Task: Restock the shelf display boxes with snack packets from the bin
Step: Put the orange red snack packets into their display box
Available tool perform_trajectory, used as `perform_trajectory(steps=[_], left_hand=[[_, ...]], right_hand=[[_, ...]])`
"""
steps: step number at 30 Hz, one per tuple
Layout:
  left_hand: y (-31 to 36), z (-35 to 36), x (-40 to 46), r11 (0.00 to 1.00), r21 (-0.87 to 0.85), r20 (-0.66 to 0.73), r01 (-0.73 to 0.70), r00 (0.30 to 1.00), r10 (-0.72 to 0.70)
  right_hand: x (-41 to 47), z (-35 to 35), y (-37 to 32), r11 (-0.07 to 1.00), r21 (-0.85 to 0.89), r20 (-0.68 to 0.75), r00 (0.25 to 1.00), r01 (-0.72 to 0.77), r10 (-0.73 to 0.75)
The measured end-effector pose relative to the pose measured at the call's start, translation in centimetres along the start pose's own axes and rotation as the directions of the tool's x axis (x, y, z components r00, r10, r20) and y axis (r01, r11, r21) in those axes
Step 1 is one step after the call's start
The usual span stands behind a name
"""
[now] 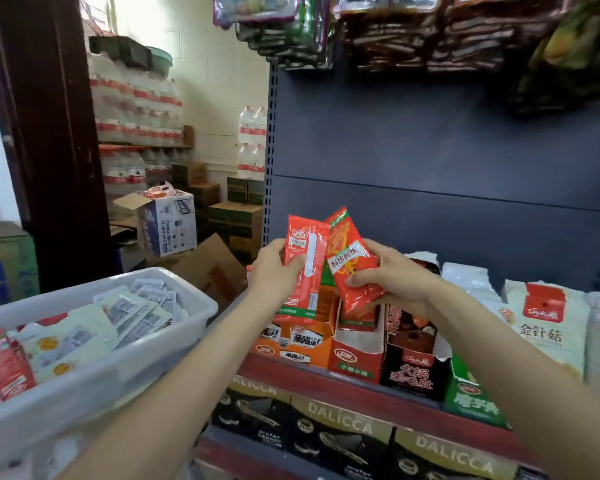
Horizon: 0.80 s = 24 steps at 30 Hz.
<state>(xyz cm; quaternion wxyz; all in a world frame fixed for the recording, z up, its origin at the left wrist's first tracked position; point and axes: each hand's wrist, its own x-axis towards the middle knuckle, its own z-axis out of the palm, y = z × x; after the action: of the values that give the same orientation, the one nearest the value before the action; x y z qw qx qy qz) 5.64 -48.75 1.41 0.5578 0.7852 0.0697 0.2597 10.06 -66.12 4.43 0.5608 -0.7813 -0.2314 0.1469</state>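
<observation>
The left hand [274, 268] grips an upright red snack packet [303, 261]; the right hand [392, 275] pinches a second, tilted red packet [352, 268] above the red display box [355, 355] on the shelf [326, 382]. The white bin [125, 368], lower left, holds more packets, perhaps mixed kinds.

"DALICCA" stands in pale capitals on the black-and-gold boxes [340, 424] under the shelf, with "wafer" in small letters lower on their fronts. The white bag [542, 327] at the right reads "金针菇" under a red patch with white characters. The black box [413, 372] shows "火锅" in red; the line beneath is hard to read. The red box [355, 362] carries a small green label, "小面小面" perhaps. Print on the red packets [326, 258] is too small to read.
</observation>
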Motion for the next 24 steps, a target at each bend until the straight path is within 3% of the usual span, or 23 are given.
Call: perform_trajectory(steps=[3, 7, 12, 14, 19, 24], left_hand=[[0.8, 1.3, -0.3, 1.000, -0.010, -0.012, -0.011, 1.000, 0.011], [1.4, 2.2, -0.4, 1.000, -0.023, -0.008, -0.009, 1.000, 0.009], [1.8, 3.0, -0.5, 0.999, -0.038, -0.036, 0.012, 0.999, -0.014], [1.8, 3.2, -0.6, 0.998, -0.057, -0.034, 0.024, 0.999, -0.026], [1.8, 3.1, -0.3, 0.998, -0.066, -0.059, 0.016, 0.998, -0.020], [1.6, 3.5, -0.2, 1.000, -0.025, -0.049, 0.013, 0.999, -0.014]], right_hand=[[-0.8, -2.3, -0.4, 0.960, -0.278, -0.144, 0.987, 0.025, -0.068], [-1.3, -4.7, -0.8, 0.920, -0.387, -0.405, 0.884, 0.066, -0.234], [-0.9, -5.9, -0.3, 0.867, -0.493, -0.524, 0.769, 0.075, -0.365], [-0.6, -6.3, -0.4, 0.800, -0.598, -0.489, 0.765, 0.057, -0.419], [0.7, -6.8, -1.2, 0.615, -0.786, -0.295, 0.835, 0.065, -0.465], [2.9, -5.8, -0.9, 0.615, -0.778, -0.138, 0.920, 0.128, -0.366]])
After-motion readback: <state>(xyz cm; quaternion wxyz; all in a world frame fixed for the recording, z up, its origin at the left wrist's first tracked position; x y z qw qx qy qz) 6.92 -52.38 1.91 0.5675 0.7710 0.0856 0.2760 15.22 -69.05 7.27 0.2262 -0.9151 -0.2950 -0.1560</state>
